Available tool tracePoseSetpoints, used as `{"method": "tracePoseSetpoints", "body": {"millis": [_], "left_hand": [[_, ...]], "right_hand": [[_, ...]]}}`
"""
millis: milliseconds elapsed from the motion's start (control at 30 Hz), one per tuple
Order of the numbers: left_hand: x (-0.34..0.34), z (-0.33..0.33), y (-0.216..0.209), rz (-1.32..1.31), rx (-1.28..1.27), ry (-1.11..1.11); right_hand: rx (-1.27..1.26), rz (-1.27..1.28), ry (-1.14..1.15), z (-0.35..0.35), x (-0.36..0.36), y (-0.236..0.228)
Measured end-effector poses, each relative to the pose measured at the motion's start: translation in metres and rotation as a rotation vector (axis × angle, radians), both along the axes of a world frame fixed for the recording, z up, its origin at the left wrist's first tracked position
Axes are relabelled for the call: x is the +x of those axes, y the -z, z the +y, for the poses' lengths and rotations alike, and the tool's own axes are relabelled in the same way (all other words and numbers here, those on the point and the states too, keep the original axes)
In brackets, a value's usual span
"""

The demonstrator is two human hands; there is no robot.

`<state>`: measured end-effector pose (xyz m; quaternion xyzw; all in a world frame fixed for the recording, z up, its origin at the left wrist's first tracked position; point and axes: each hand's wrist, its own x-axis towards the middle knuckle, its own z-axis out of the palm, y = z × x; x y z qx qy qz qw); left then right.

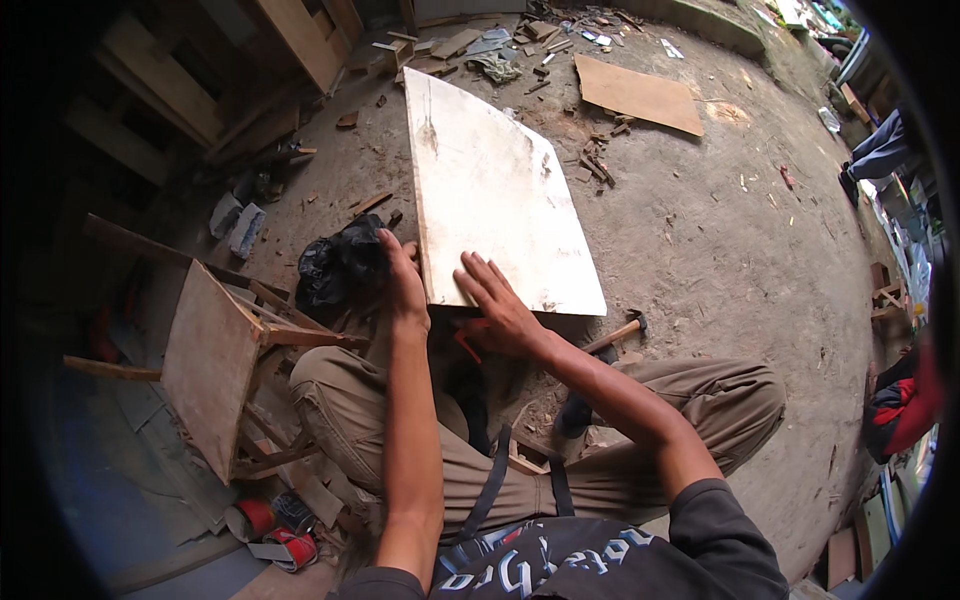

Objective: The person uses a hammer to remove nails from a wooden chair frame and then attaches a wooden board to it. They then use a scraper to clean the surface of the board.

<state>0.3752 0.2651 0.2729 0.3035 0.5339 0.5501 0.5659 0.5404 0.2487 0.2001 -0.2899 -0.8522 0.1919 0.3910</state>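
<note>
A large white board (500,190) with dark stains lies in front of my knees. My right hand (500,308) rests on its near edge, fingers stretched out over the white face. An orange curved piece (467,347) shows below that hand; whether the hand touches it I cannot tell. My left hand (404,285) is upright beside the board's left edge, its fingers extended. Just left of it sits a crumpled black plastic bag (340,262). A hammer (622,333) with a wooden handle lies by the board's near right corner, partly hidden by my right arm.
At left stands a wooden stool (210,365), tilted, with red cans (290,548) below it. Grey blocks (246,230) lie farther off. A brown panel (640,95) and wood scraps (597,165) litter the far floor. Another person's leg (882,145) shows at far right.
</note>
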Motion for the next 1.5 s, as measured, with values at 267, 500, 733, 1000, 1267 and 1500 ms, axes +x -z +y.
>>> {"method": "tracePoseSetpoints", "body": {"millis": [267,500,733,1000,1267,1500], "left_hand": [[0.064,0.037,-0.05,-0.022,0.316,0.186],[0.094,0.045,0.065,0.126,0.206,-0.094],[0.096,0.022,0.145,0.832,0.011,0.005],[0.066,0.015,0.167,0.778,-0.216,0.06],[0.058,0.003,0.182,0.954,-0.193,-0.138],[0.084,0.003,0.167,1.012,0.117,-0.259]], "right_hand": [[0.021,0.44,0.815,0.081,0.145,-0.11],[0.061,1.175,0.85,0.075,0.233,-0.108],[-0.27,1.539,1.259,0.07,0.285,-0.015],[-0.368,1.575,1.572,0.058,0.3,0.012],[-0.585,1.646,1.507,0.055,0.283,-0.011],[-0.506,1.478,1.071,0.063,0.351,0.057]]}}
